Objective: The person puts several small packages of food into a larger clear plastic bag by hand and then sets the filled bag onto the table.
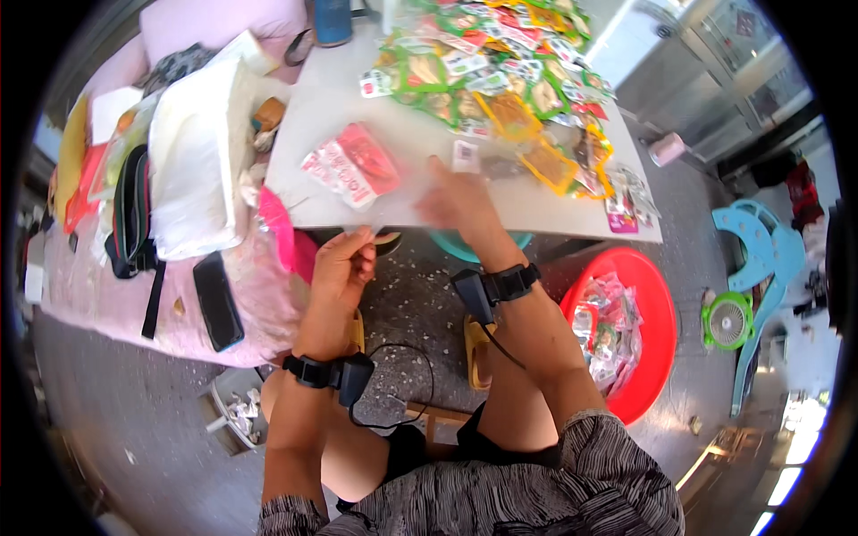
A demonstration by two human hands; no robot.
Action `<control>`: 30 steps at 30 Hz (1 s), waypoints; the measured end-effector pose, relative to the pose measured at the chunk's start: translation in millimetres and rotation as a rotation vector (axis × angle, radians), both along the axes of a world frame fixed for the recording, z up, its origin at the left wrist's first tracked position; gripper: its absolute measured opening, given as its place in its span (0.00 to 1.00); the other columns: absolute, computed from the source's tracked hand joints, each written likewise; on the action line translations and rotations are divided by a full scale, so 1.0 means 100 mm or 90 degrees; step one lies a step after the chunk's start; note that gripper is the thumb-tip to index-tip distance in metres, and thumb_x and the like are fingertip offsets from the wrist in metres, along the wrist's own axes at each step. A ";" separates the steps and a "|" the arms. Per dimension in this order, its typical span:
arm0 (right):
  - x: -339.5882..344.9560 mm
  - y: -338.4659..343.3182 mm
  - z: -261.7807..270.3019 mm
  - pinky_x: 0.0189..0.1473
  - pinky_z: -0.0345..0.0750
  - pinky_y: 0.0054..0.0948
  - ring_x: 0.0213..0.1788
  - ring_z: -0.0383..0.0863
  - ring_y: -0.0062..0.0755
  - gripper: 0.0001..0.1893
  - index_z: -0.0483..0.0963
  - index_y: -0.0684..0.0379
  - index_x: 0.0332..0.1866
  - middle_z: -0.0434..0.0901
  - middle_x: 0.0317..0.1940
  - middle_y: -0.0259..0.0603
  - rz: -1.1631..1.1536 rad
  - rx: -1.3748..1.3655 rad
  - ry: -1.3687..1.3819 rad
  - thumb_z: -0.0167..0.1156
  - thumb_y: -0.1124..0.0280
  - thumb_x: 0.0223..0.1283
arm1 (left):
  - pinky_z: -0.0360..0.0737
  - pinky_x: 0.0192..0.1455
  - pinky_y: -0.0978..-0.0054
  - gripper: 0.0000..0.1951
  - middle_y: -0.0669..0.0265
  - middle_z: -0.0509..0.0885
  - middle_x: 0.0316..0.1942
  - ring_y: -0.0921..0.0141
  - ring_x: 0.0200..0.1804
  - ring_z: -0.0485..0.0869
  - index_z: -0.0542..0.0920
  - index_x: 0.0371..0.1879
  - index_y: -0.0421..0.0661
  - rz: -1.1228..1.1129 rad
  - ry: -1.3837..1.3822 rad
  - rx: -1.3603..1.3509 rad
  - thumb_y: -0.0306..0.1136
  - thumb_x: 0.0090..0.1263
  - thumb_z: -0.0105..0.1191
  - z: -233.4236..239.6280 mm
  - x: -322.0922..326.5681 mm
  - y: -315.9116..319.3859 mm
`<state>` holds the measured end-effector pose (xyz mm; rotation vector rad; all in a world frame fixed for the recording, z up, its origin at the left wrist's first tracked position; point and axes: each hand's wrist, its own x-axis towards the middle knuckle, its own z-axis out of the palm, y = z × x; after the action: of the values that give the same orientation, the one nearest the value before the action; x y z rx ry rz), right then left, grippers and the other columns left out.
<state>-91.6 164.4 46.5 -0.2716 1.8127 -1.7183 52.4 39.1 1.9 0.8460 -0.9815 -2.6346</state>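
Observation:
My left hand [343,266] is at the table's front edge, thumb and fingers pinched together. Something thin and clear may be between the fingertips, but it is too faint to tell. Motion blurs my right hand [462,204] over the tabletop, and its fingers cannot be made out well. Just beyond it lies a small white packet [466,156] bearing a printed code. A red and white food packet [355,164] lies tilted to the left of my right hand. Farther back, a heap of small sealed food packets [496,67] with green, yellow and red edges covers the white table [308,107].
A red plastic tub [660,335] with packets in it stands on the floor at right. On the pink-covered seat [268,321] at left lie a phone [218,301], a black bag [133,208] and a white foam box [198,161]. A grey bin [231,395] stands below.

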 end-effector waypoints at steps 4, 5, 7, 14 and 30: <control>0.23 -0.09 -0.08 0.19 0.75 0.21 0.19 0.78 0.28 0.25 0.71 0.71 0.30 0.78 0.22 0.46 0.102 -0.083 -0.151 0.58 0.51 0.51 | 0.61 0.15 0.85 0.08 0.72 0.71 0.16 0.78 0.15 0.67 0.74 0.24 0.46 -0.015 -0.035 -0.059 0.35 0.58 0.55 0.03 0.06 -0.07; 0.30 -0.15 -0.13 0.20 0.75 0.20 0.20 0.78 0.27 0.22 0.72 0.69 0.33 0.77 0.22 0.45 0.124 -0.113 -0.133 0.57 0.55 0.53 | 0.61 0.15 0.85 0.08 0.72 0.71 0.16 0.78 0.15 0.67 0.74 0.25 0.46 -0.020 -0.037 -0.061 0.36 0.58 0.56 0.00 0.05 -0.08; 0.29 -0.31 -0.32 0.18 0.75 0.20 0.17 0.77 0.27 0.15 0.73 0.69 0.31 0.77 0.21 0.45 -0.003 -0.107 -0.068 0.56 0.63 0.54 | 0.61 0.15 0.85 0.09 0.72 0.71 0.16 0.78 0.16 0.68 0.73 0.24 0.46 -0.045 -0.035 -0.075 0.37 0.57 0.56 -0.02 -0.04 -0.04; 0.28 0.12 0.56 0.16 0.76 0.26 0.15 0.78 0.33 0.09 0.71 0.72 0.26 0.75 0.15 0.46 0.013 -0.220 0.208 0.51 0.75 0.55 | 0.65 0.18 0.83 0.17 0.67 0.74 0.16 0.76 0.18 0.71 0.76 0.26 0.41 -0.117 0.159 -0.100 0.44 0.64 0.47 0.09 0.06 -0.03; -0.04 4.36 -0.59 0.36 0.78 0.26 0.35 0.78 0.30 0.14 0.71 0.65 0.45 0.78 0.37 0.44 -0.172 0.409 0.736 0.55 0.71 0.53 | 0.66 0.21 0.85 0.13 0.67 0.75 0.21 0.78 0.23 0.72 0.76 0.30 0.37 -0.158 0.140 -0.212 0.38 0.64 0.49 0.05 -0.12 -0.03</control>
<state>-95.3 600.7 -12.6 -0.8901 3.2227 -1.0212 40.0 36.4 7.3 0.3722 -1.4854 -2.5738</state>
